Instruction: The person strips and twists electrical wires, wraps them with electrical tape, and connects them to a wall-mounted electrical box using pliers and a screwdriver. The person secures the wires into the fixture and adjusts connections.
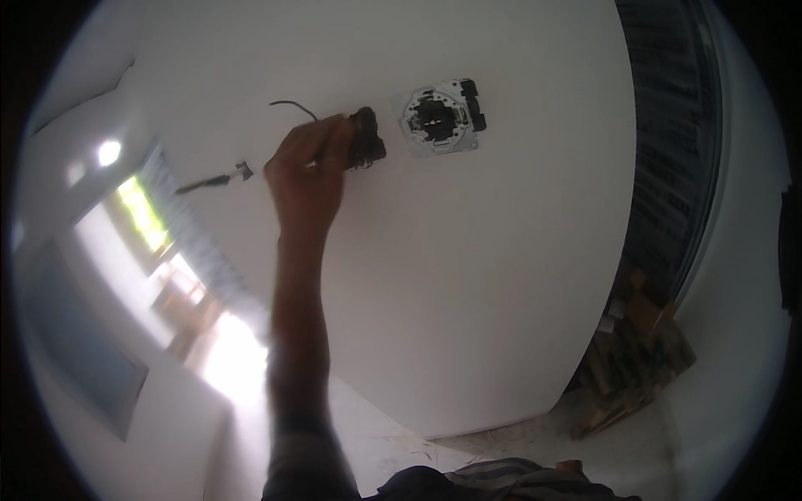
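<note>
Has a broad white wall (501, 284) in the middle, glaring daylight (234, 359) and a grey-blue panel (75, 334) at left. Holds a dark striped surface (672, 150) and piled wood (639, 367) at right, with a pale, marked floor (518, 441) below.

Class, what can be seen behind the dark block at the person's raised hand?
Around the dark block, the pale wall shows. The patch directly behind is covered by the block and the left hand, so any opening there cannot be made out.
</note>
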A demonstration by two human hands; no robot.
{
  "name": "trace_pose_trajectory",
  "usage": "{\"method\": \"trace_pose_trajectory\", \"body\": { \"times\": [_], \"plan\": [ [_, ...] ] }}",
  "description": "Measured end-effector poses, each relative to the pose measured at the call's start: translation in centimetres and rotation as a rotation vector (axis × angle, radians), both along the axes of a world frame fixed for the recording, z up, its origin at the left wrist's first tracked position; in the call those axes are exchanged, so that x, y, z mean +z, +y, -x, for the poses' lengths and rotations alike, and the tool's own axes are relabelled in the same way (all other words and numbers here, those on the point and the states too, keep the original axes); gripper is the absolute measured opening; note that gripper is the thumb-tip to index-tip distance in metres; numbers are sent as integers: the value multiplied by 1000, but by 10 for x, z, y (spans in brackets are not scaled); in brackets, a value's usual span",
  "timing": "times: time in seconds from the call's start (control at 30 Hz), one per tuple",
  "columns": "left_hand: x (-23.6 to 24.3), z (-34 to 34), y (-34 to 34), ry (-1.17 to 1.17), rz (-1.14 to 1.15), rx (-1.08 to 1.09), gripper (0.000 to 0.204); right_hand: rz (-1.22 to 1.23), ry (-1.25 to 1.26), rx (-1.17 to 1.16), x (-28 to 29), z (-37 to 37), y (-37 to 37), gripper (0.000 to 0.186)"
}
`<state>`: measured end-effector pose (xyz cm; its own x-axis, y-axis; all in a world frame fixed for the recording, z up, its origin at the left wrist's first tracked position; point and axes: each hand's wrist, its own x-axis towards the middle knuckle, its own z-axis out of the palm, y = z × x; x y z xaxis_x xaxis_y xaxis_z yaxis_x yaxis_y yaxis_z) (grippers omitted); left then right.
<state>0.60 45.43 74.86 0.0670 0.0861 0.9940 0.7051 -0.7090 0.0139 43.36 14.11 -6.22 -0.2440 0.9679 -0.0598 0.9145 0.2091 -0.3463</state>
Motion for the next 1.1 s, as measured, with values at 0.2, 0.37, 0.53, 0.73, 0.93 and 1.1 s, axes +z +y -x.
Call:
{"method": "trace_pose_trajectory", "body": {
  "times": [0.2, 0.37, 0.53, 0.73, 0.93, 1.1],
  "plan": [
    [3, 8, -17, -217, 355, -112, 30, 260, -59, -27, -8, -6, -1, 34],
    [32, 14, -22, -302, 577, -285, 33, 206, 51, 34, 4, -15, 11, 38],
    [14, 15, -33, -254, 469, -147, 35, 311, 29, 48, 11, -16, 24, 38],
    [-19, 5, -52, -252, 427, -10, 34, 295, -6, 40, -17, -30, 20, 34],
    [-102, -21, -77, -327, 347, -138, 28, 279, -56, -44, -86, -58, 3, 22],
    [-225, -54, -108, -192, 783, -93, 26, 291, -119, -128, -63, -49, 32, 15]
  ]
}}
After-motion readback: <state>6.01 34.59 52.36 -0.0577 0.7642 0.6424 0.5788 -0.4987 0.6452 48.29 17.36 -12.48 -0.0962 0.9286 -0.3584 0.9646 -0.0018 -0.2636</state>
